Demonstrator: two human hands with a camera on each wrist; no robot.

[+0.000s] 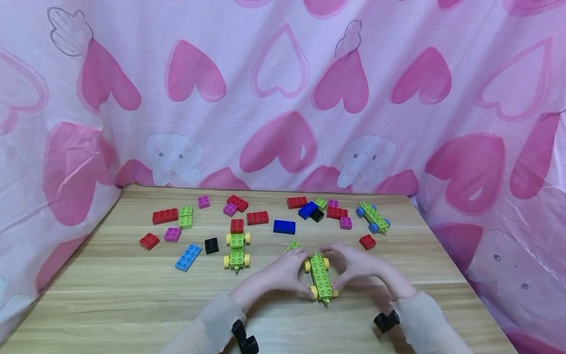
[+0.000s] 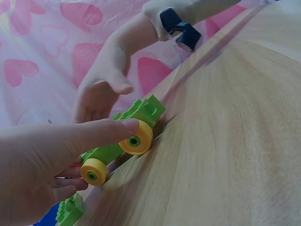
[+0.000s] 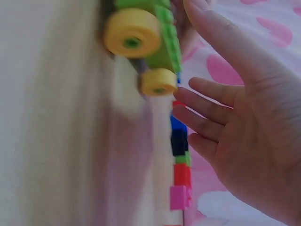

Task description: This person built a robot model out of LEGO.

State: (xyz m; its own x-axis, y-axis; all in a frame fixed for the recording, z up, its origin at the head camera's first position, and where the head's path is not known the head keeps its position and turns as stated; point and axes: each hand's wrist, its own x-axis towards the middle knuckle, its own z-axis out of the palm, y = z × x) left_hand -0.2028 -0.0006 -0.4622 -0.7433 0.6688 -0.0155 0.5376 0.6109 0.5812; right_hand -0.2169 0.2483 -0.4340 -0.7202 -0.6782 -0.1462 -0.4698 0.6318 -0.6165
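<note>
A green toy car base (image 1: 320, 278) with yellow wheels sits on the table between both hands. The left hand (image 1: 286, 273) holds its left side; in the left wrist view the thumb lies on one yellow wheel (image 2: 134, 141) and the fingers reach round near the other wheel. On the car's right side is the right hand (image 1: 359, 264), thumb and fingers spread in a loose arc. Its fingers (image 3: 211, 110) look relaxed in the right wrist view, close to a yellow wheel (image 3: 159, 82); whether they touch it I cannot tell. A green brick (image 1: 294, 245) is partly hidden behind the left hand.
Another yellow-wheeled car base (image 1: 237, 253) stands to the left, a red brick (image 1: 237, 225) at its far end. A blue-wheeled car base (image 1: 373, 217) is at the back right. Several loose bricks, including a light blue plate (image 1: 188, 257) and a blue brick (image 1: 284, 226), lie on the table (image 1: 132, 305).
</note>
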